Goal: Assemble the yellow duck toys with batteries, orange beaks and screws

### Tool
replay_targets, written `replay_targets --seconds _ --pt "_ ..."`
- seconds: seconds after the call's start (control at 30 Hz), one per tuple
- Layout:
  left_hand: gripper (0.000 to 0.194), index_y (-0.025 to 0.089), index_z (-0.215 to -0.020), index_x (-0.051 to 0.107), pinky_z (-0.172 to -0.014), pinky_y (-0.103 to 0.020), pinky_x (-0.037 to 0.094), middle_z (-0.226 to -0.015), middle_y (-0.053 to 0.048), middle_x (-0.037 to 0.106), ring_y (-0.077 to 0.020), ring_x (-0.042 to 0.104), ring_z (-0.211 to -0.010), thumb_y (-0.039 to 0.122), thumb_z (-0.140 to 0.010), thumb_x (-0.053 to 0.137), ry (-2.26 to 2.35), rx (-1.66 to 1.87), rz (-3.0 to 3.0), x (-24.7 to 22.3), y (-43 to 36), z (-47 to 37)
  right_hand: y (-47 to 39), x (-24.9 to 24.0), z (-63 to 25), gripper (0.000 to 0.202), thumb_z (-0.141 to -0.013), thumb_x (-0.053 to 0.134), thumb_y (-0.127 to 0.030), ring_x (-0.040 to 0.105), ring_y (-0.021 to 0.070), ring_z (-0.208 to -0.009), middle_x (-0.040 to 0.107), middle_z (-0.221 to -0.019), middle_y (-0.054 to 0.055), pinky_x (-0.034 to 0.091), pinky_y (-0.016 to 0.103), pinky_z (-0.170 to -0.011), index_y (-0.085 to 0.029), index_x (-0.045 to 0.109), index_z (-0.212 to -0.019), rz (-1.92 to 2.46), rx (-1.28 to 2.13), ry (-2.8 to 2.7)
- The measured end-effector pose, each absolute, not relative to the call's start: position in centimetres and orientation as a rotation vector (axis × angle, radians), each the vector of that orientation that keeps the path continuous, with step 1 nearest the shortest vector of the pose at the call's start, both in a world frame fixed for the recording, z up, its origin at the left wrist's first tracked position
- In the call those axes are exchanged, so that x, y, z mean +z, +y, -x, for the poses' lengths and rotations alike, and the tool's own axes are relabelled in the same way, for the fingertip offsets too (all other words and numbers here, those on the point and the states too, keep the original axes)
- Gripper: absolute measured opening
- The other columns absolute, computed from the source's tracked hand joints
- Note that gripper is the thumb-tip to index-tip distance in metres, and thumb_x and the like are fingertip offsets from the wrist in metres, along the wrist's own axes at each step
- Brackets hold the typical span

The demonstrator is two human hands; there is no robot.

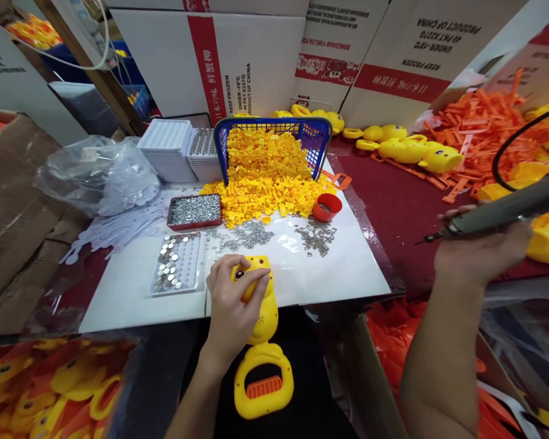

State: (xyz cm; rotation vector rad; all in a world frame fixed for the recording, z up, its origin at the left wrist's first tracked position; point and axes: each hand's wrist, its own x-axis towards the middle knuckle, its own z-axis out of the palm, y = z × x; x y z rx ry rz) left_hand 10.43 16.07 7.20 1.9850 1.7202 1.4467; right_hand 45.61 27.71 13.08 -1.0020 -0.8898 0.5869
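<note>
A yellow duck-shaped toy point(266, 314) with a loop handle and an orange grip piece lies over the table's front edge, its head on the white sheet. My left hand point(233, 299) rests on the duck's head, thumb and forefinger pinched together above it. Anything between those fingertips is too small to make out. Dark screw holes show on the head. Off to the right, my right hand point(480, 253) is wrapped around a grey electric screwdriver point(498, 210), held in the air with its thin bit pointing left, apart from the toy.
Small screws point(318, 236) lie loose near a red cup point(327, 208). A blue basket point(322, 143) spills yellow plastic parts point(265, 195). Left are a tray of small metal pieces point(195, 210) and a white tray of discs point(176, 262). Orange parts point(480, 128) and yellow toys point(407, 149) are piled right.
</note>
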Motion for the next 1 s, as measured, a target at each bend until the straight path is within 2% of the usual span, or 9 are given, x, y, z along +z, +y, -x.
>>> replay_targets --seconds 0.13,0.23,0.27,0.37,0.47,0.67,1.0 --pt "0.013 0.030 -0.097 0.076 -0.103 -0.049 0.040 -0.123 -0.007 0.056 -0.0268 0.053 -0.121 0.024 -0.096 0.064 1.706 1.426 -1.865 6.9 16.3 -11.1 25.8 15.2 -41.9 0.024 -0.069 0.083 -0.041 0.061 0.0118 -0.073 0.065 -0.081 -0.006 0.052 0.028 -0.072 -0.024 0.067 -0.074 0.831 0.772 -0.955" --pt "0.012 0.030 -0.093 0.078 -0.105 -0.052 0.038 -0.130 -0.007 0.058 -0.0290 0.051 -0.126 0.024 -0.094 0.067 1.661 1.426 -1.841 7.0 16.5 -12.8 24.9 16.9 -38.9 0.030 -0.056 0.091 -0.027 0.054 0.0082 -0.063 0.060 -0.075 -0.006 0.049 0.024 -0.061 -0.025 0.066 -0.074 0.610 0.997 -1.035" --pt "0.011 0.030 -0.091 0.078 -0.105 -0.053 0.038 -0.128 -0.007 0.061 -0.0291 0.052 -0.124 0.024 -0.092 0.069 1.641 1.420 -1.847 7.1 16.6 -13.4 24.8 17.3 -38.0 0.029 -0.058 0.089 -0.026 0.054 0.0082 -0.060 0.058 -0.072 -0.006 0.048 0.023 -0.055 -0.026 0.068 -0.078 0.543 1.068 -1.075" --pt "0.009 0.029 -0.084 0.079 -0.102 -0.054 0.039 -0.120 -0.006 0.066 -0.0294 0.053 -0.118 0.022 -0.087 0.075 1.582 1.395 -1.836 7.4 16.5 -15.5 24.4 17.6 -35.7 0.020 -0.079 0.071 -0.029 0.048 0.0098 -0.042 0.052 -0.056 -0.005 0.041 0.023 -0.038 -0.026 0.071 -0.098 0.312 1.307 -1.320" --pt "0.009 0.029 -0.079 0.079 -0.099 -0.055 0.040 -0.118 -0.007 0.068 -0.0303 0.054 -0.116 0.021 -0.084 0.078 1.563 1.391 -1.801 7.6 16.4 -16.7 23.6 17.2 -34.0 0.018 -0.089 0.058 -0.029 0.035 0.0090 -0.031 0.043 -0.046 -0.008 0.036 0.021 -0.032 -0.026 0.067 -0.104 0.194 1.407 -1.450" --pt "0.010 0.030 -0.082 0.081 -0.098 -0.055 0.041 -0.119 -0.008 0.068 -0.0307 0.053 -0.115 0.020 -0.083 0.079 1.573 1.409 -1.806 7.7 16.1 -17.0 21.7 16.5 -31.8 0.006 -0.092 0.055 -0.027 0.043 0.0097 -0.038 0.046 -0.051 -0.008 0.045 0.022 -0.039 -0.027 0.058 -0.098 0.233 1.277 -1.456" --pt "0.011 0.033 -0.085 0.082 -0.101 -0.055 0.040 -0.125 -0.006 0.068 -0.0304 0.049 -0.118 0.024 -0.086 0.078 1.584 1.326 -1.786 7.7 16.1 -16.6 21.7 15.9 -31.0 0.005 -0.090 0.058 -0.028 0.041 0.0095 -0.035 0.048 -0.049 -0.009 0.043 0.022 -0.039 -0.028 0.054 -0.091 0.325 1.224 -1.408"
